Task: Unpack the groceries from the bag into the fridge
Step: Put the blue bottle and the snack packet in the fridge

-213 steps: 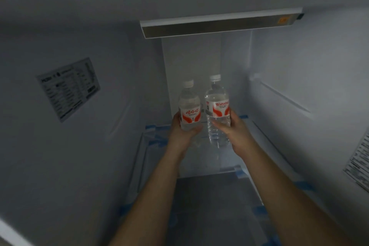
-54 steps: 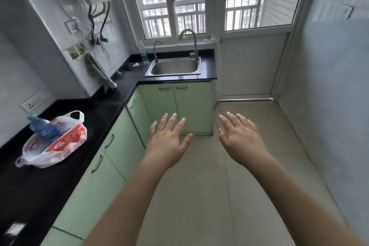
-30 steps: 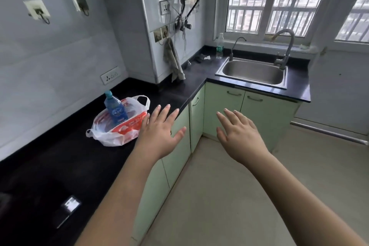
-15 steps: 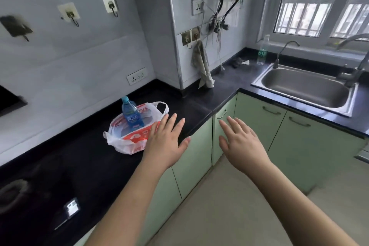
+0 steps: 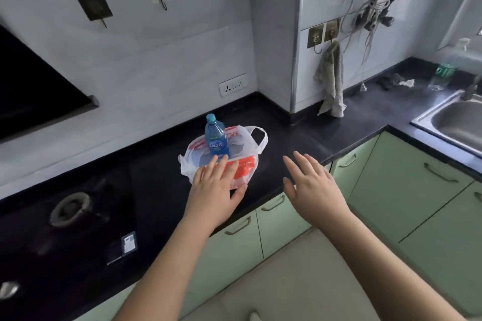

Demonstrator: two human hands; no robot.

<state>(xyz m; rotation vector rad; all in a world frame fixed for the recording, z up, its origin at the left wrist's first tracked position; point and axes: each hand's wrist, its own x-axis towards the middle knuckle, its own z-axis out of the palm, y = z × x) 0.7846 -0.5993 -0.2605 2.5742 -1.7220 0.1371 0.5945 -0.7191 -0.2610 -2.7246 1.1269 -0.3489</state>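
Observation:
A white and red plastic grocery bag [image 5: 242, 148] lies on the black counter [image 5: 161, 180]. A blue bottle [image 5: 215, 139] with a blue cap stands upright in it. My left hand [image 5: 215, 190] hovers with straight, spread fingers just in front of the bag, its fingertips over the bag's near side; whether it touches is unclear. My right hand [image 5: 311, 185] is stretched out, fingers straight and empty, to the right of the bag above the counter's front edge. The fridge is out of view.
A gas hob [image 5: 69, 210] is set in the counter at the left. A steel sink [image 5: 461, 122] sits at the far right, with a clear bottle [image 5: 443, 70] behind it. A cloth [image 5: 331, 81] hangs from a wall hook. Pale green cabinets [image 5: 407, 185] run below.
I have turned from the fridge, where both hands set two water bottles, to the counter. Over the last second both empty hands have come closer to the bag.

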